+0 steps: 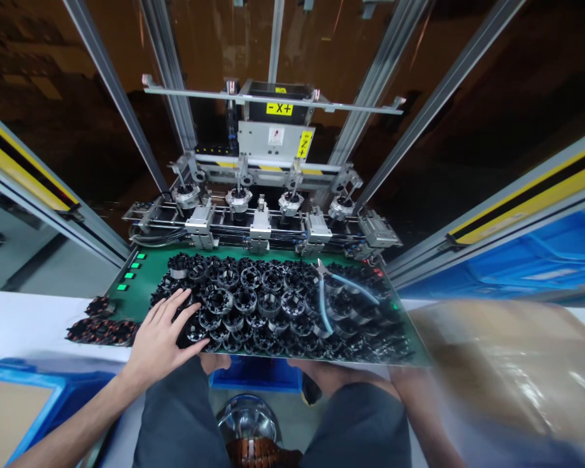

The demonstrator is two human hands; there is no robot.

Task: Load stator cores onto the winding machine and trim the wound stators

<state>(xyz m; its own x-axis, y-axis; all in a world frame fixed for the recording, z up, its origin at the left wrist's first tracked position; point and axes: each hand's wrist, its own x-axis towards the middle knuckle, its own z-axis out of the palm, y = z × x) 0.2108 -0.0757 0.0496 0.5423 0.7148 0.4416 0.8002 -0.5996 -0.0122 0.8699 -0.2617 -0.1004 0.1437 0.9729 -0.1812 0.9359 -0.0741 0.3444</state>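
My left hand (168,330) lies palm down with fingers spread over the left end of a dense layer of black ring-shaped motor stator cores (245,301). Its fingertips touch the nearest rings, and I see nothing gripped in it. On top of the rings, to the right, rests a pair of cutting pliers (323,305) with light blue handles, their jaws pointing away from me. My right forearm (422,409) reaches up to the front edge of the green work surface (149,286). The right hand itself is hidden there.
Behind the rings stands a machine with a row of metal clamping fixtures (260,224), framed by aluminium posts. Copper-wound cores (102,331) lie at the left. A blurred cardboard box (507,364) stands at the right. Blue crates (58,390) flank the bench. A metal stool (250,419) is below.
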